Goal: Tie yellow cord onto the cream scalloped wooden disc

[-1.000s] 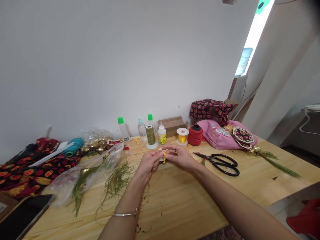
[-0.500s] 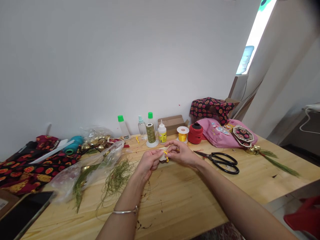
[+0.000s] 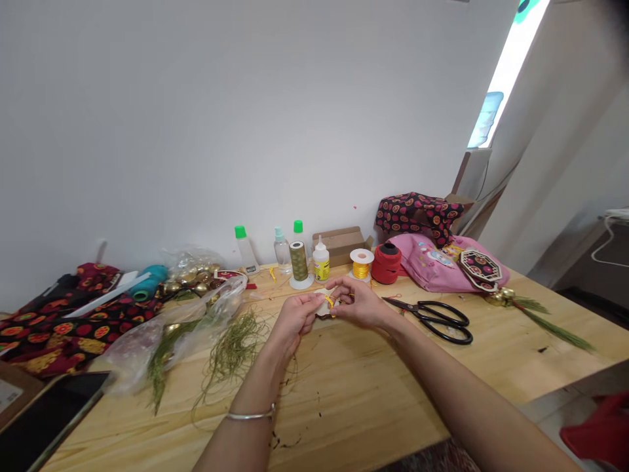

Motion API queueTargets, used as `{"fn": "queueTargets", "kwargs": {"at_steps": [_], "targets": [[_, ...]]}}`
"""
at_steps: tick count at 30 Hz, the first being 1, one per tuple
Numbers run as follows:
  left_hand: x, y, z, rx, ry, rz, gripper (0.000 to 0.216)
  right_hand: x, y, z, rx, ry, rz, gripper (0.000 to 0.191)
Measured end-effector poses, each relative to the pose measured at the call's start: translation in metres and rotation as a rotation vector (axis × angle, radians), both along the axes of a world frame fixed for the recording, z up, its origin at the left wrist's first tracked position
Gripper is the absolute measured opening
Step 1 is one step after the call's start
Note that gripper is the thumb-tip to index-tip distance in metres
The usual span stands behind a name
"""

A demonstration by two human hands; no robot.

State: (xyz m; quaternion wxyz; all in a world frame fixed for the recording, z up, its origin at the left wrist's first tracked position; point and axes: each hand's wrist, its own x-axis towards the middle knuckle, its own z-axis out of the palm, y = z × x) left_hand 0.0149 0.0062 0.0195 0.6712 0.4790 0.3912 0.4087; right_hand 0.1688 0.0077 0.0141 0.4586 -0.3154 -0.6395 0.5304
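Observation:
Between my hands, over the middle of the wooden table, is a small pale flat piece (image 3: 322, 308) with a dark lower edge. My left hand (image 3: 299, 316) pinches its left side between thumb and fingers. A yellow cord (image 3: 329, 301) lies across its face. The fingers of my right hand (image 3: 358, 303) are closed on the cord at the piece's right side. Just behind stand a white glue bottle (image 3: 321, 263) and a spool of yellow cord (image 3: 361, 267). Black-handled scissors (image 3: 442, 320) lie to the right of my right hand.
Loose green threads (image 3: 236, 347) and a plastic bag (image 3: 132, 360) lie left. An olive thread spool (image 3: 298, 262) and a red thread cone (image 3: 386, 264) stand at the back. Right are a pink bag (image 3: 422, 278), an octagonal ornament (image 3: 479, 267) and a green tassel (image 3: 560, 328). A phone (image 3: 44, 419) lies front left.
The yellow cord now lies differently across the pale piece, and its dangling end shows less below. My right fingers have shifted slightly around it. The whole view has moved a little.

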Motion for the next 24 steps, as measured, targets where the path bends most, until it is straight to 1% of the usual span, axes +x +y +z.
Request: {"fn": "queueTargets", "kwargs": {"at_steps": [3, 8, 12, 14, 17, 20, 22, 24], "targets": [[0.001, -0.001, 0.002, 0.009, 0.032, 0.005, 0.027, 0.001, 0.001, -0.001, 0.043, -0.050, -0.020, 0.038], [0.006, -0.005, 0.006, 0.015, 0.130, 0.021, 0.029, 0.004, 0.003, 0.000, 0.157, -0.141, -0.084, 0.021], [0.011, -0.009, 0.009, 0.022, 0.200, 0.055, 0.023, 0.005, 0.004, -0.001, 0.223, -0.202, -0.125, 0.018], [0.013, -0.009, 0.009, 0.028, 0.216, 0.050, 0.020, 0.004, 0.005, -0.003, 0.255, -0.215, -0.137, 0.017], [0.014, -0.006, 0.004, 0.052, 0.210, 0.029, 0.020, 0.003, 0.005, -0.005, 0.359, -0.271, -0.225, 0.010], [0.014, -0.002, -0.004, 0.080, 0.167, 0.044, 0.022, 0.002, 0.006, -0.007, 0.462, -0.334, -0.327, 0.007], [0.014, -0.001, -0.007, 0.087, 0.126, 0.055, 0.025, 0.002, 0.008, -0.009, 0.458, -0.324, -0.349, 0.007], [0.014, -0.002, -0.006, 0.083, 0.087, 0.047, 0.026, 0.002, 0.009, -0.010, 0.415, -0.291, -0.343, 0.007]]}}
